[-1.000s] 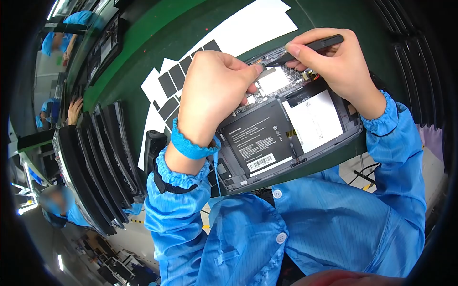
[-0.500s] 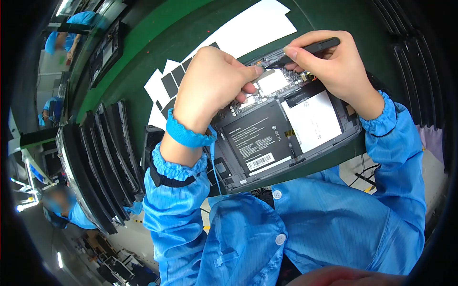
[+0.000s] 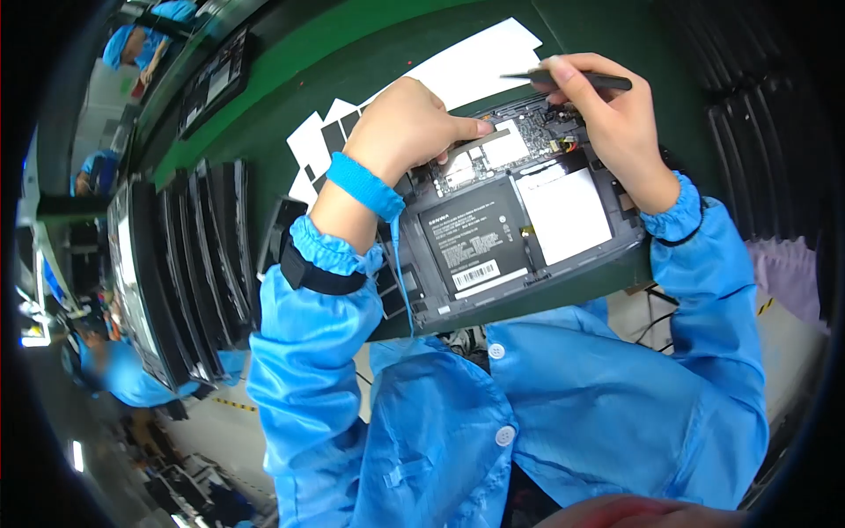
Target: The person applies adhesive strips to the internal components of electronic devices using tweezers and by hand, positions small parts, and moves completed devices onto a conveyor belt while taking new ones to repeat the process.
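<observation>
An opened laptop-like device [image 3: 422, 304] lies before me, its circuit board [image 3: 537, 132], black battery [image 3: 471, 238] and a white-covered part [image 3: 565, 216] exposed. My left hand [image 3: 400, 123] is at the board's upper left, thumb stretched onto its far edge, other fingers curled and partly hidden. A narrow grey strip [image 3: 480, 148] crosses the board just below that thumb; whether the fingers grip it cannot be told. Closed around black tweezers [image 3: 607, 82], my right hand [image 3: 616, 110] is over the upper right edge. The tweezers' tip points left, apart from the board.
White sheets [image 3: 466, 66] with dark rectangular patches lie behind the device on the green bench [image 3: 607, 35]. Dark panels [image 3: 189, 273] stand in a row at left, more [image 3: 766, 167] at right. Another device [image 3: 216, 84] lies farther off; a blue-capped person [image 3: 145, 40] is beyond.
My right hand has lifted the tweezers away from the left thumb, toward the far side; their tip now points left. My left thumb stays at the board's edge. The view has shifted slightly.
</observation>
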`<control>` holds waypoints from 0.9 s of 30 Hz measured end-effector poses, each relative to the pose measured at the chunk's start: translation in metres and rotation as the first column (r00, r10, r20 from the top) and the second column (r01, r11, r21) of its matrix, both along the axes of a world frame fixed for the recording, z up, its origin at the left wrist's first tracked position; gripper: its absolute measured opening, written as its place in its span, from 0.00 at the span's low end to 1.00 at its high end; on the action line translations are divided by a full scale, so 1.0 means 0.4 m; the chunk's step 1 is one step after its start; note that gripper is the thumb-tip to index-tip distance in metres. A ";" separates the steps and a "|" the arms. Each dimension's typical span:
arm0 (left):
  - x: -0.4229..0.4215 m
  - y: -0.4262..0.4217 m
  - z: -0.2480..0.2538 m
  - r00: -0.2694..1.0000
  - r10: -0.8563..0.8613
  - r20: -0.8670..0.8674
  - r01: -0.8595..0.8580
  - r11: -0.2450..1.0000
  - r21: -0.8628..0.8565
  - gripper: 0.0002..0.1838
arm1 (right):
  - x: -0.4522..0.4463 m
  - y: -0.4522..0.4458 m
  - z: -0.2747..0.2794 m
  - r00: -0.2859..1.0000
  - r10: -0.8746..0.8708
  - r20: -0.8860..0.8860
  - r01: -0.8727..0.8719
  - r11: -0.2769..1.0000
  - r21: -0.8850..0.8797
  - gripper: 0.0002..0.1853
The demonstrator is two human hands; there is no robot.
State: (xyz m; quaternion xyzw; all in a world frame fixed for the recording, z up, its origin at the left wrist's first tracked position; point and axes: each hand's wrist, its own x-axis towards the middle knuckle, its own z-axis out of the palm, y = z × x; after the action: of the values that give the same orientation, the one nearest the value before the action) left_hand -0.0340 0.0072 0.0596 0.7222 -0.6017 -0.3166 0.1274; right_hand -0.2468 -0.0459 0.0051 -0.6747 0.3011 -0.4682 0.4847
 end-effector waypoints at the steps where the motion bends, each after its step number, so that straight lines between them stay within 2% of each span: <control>1: 0.011 0.022 0.000 0.998 -0.045 -0.050 0.038 0.990 -0.137 0.23 | 0.006 -0.005 -0.001 0.999 -0.004 0.053 0.003 1.000 0.019 0.16; 2: 0.019 0.041 0.003 0.991 -0.094 -0.094 0.064 0.958 -0.278 0.24 | 0.007 -0.009 0.000 0.995 -0.007 0.101 0.003 0.999 0.037 0.17; 3: 0.009 0.088 0.048 0.951 -0.181 -0.253 0.027 0.859 -0.512 0.29 | 0.008 -0.008 0.004 0.994 -0.006 0.108 -0.003 0.997 0.080 0.20; 4: 0.000 0.155 0.110 0.880 -0.298 -0.370 -0.057 0.707 -0.705 0.37 | 0.007 -0.013 0.004 0.997 -0.010 0.073 0.005 0.997 0.073 0.20; 6: -0.007 0.289 0.203 0.761 -0.538 -0.362 -0.137 0.412 -0.901 0.37 | 0.008 -0.015 0.005 1.000 -0.004 0.017 0.003 0.997 0.083 0.22; 8: -0.007 0.398 0.258 0.693 -0.673 -0.258 -0.149 0.216 -0.965 0.37 | 0.013 -0.013 0.005 1.000 0.006 0.027 -0.009 0.995 0.098 0.22; 10: -0.001 0.452 0.281 0.676 -0.706 -0.213 -0.163 0.138 -0.977 0.37 | 0.022 -0.013 0.000 0.999 0.021 0.047 -0.026 0.992 0.123 0.21; 11: 0.005 0.467 0.288 0.674 -0.715 -0.189 -0.167 0.102 -0.981 0.36 | 0.020 -0.012 0.001 0.998 -0.002 -0.056 0.009 0.992 0.127 0.22; 12: 0.012 0.483 0.291 0.685 -0.709 -0.169 -0.172 0.068 -0.983 0.36 | 0.021 -0.016 -0.011 1.000 0.016 0.000 -0.016 0.994 0.106 0.22; 13: 0.020 0.498 0.293 0.699 -0.701 -0.142 -0.164 0.036 -0.986 0.36 | 0.025 0.001 -0.002 0.998 -0.050 -0.049 0.056 0.991 0.122 0.23; 16: 0.056 0.515 0.301 0.738 -0.665 -0.116 -0.195 -0.045 -0.980 0.36 | 0.021 -0.007 0.006 0.989 -0.038 -0.143 0.058 0.989 0.134 0.22; 17: 0.069 0.517 0.301 0.742 -0.660 -0.120 -0.214 -0.063 -0.975 0.36 | 0.026 -0.001 0.014 0.998 -0.027 -0.065 0.040 0.977 0.210 0.23; 21: 0.101 0.526 0.298 0.777 -0.624 -0.079 -0.201 -0.126 -0.971 0.36 | 0.042 -0.037 0.014 0.999 -0.034 -0.001 0.033 0.974 0.224 0.21; 22: 0.101 0.531 0.294 0.795 -0.601 -0.083 -0.200 -0.130 -0.971 0.36 | 0.019 -0.020 0.002 0.999 -0.049 -0.001 0.048 0.972 0.231 0.21; 24: 0.116 0.536 0.287 0.827 -0.556 -0.084 -0.186 -0.130 -0.974 0.36 | 0.015 -0.013 -0.004 0.999 -0.026 -0.021 0.028 0.991 0.128 0.21; 26: 0.130 0.541 0.293 0.842 -0.533 -0.081 -0.176 -0.131 -0.975 0.36 | 0.028 0.011 0.039 1.000 -0.022 -0.009 0.023 0.965 0.262 0.19; 27: 0.135 0.544 0.298 0.850 -0.521 -0.074 -0.173 -0.144 -0.974 0.36 | 0.029 -0.010 0.070 0.997 0.030 -0.069 -0.014 0.975 0.223 0.18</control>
State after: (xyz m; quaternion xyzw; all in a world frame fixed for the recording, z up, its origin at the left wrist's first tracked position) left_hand 0.0199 0.2247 0.1789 0.1869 -0.6759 0.0666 0.7098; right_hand -0.2351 -0.0498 0.0333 -0.6361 0.3613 -0.4017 0.5509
